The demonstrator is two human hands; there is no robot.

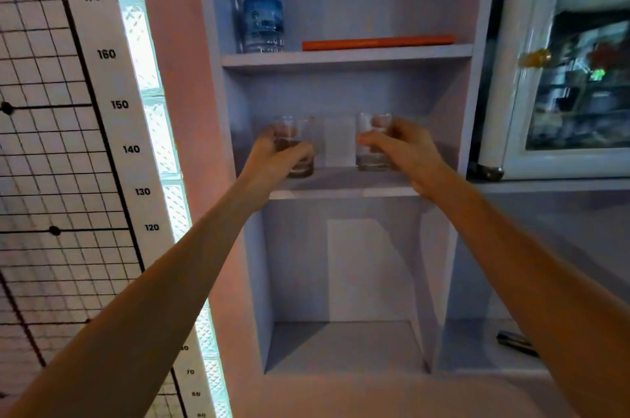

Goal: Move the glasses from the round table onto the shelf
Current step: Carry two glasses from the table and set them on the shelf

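Both my arms reach into the middle compartment of a pale built-in shelf. My left hand is wrapped around a clear short glass at the left of the shelf board. My right hand grips a second clear short glass at the right of the same board. Both glasses are upright, and their bases look to be at or just above the board; I cannot tell if they touch it. The round table is out of view.
On the shelf above stand a plastic water bottle and a flat orange item. The compartment below holds nothing. A glass-fronted white cabinet is at the right, a height scale and wire grid at the left.
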